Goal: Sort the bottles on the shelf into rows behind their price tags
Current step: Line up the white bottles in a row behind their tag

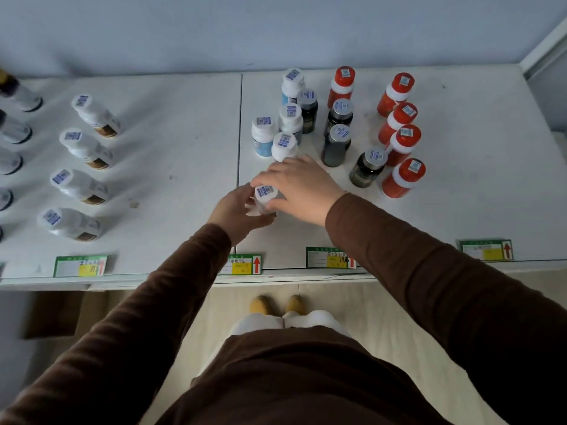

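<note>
A white-capped bottle stands on the white shelf near the middle seam. My left hand wraps it from the left and my right hand covers it from the right. Behind it stand several white-capped blue bottles, with dark bottles with grey caps to their right and a row of red bottles further right. Along the front edge sit green price tags. A row of white bottles with brown labels runs back from the left tag.
More bottles with dark rims line the far left edge, partly cut off. A grey wall rises behind the shelf. A white frame borders the right end. Below the shelf edge are the floor and my feet.
</note>
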Demonstrator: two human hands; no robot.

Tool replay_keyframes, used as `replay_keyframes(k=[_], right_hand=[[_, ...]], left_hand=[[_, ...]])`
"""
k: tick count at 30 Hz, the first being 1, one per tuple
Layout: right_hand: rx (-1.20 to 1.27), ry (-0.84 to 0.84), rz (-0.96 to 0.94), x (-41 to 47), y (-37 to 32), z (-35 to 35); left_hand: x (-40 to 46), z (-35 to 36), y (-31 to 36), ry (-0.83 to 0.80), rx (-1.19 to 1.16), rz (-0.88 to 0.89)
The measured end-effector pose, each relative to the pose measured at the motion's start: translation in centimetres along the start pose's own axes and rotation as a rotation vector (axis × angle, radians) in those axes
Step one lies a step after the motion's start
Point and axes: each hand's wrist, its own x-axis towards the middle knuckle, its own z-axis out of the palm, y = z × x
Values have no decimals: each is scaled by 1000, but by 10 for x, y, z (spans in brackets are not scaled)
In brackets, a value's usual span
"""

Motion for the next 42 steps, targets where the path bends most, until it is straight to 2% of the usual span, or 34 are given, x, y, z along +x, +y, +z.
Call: replay_keyframes(k=[3, 6, 9, 14, 18, 22, 26, 33, 38, 42], right_hand=[[102, 22, 60, 5, 2, -7], [431, 77, 226, 9, 11, -27], [558, 137, 329, 16, 16, -43], [631, 143, 338, 23, 19, -54], [824, 95, 251, 28, 19, -54], [964, 80, 238, 44, 8, -62], [815, 146, 203, 78, -16, -77], [539, 221, 146, 186, -75, -85], [373, 211, 227, 274, -113, -66], [322, 211, 319, 330, -133, -44]], left_hand=[[3, -3, -1, -36, -216, -7], [2, -18, -2, -234, -611, 15], [1, -28, 3, -367, -936, -32], [2, -35, 12, -386, -1075, -40], [3, -52, 22, -291, -844, 41], [7, -82, 32, -45, -514, 96], [12, -120, 32, 108, -332, 98], [44, -241, -4, 129, 15, 132], [85, -340, -60, 195, 317, 157], [118, -386, -106, 227, 382, 136]])
